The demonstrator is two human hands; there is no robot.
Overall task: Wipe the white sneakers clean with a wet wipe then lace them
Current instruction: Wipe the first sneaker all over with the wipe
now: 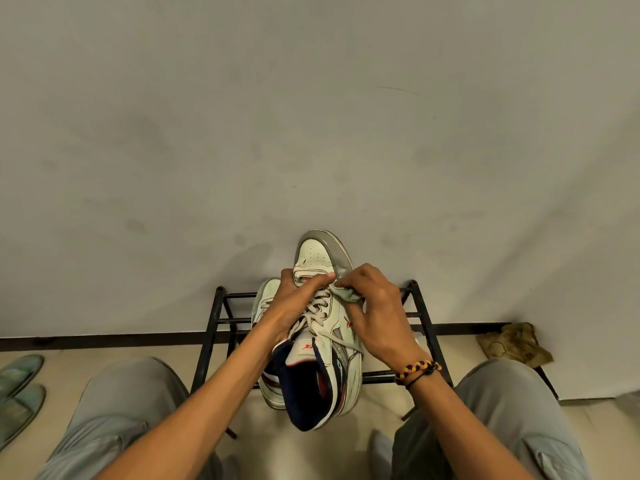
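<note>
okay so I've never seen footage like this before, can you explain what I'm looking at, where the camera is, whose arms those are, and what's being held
There is no machine here. There is only one picture, taken by a wide-angle camera worn on a person's head, looking forward and down, so the two bare arms reaching in from the bottom belong to the wearer. The grey shapes at the lower corners are the person's knees.

The left hand steadies a white high-top sneaker by its laced front. The right hand, with a braided bracelet at the wrist, presses a crumpled wet wipe against the same shoe near the laces.

A second white sneaker sits just behind it, on a black metal rack standing against a pale wall. A pair of greenish slippers lies on the floor at far left.
</note>
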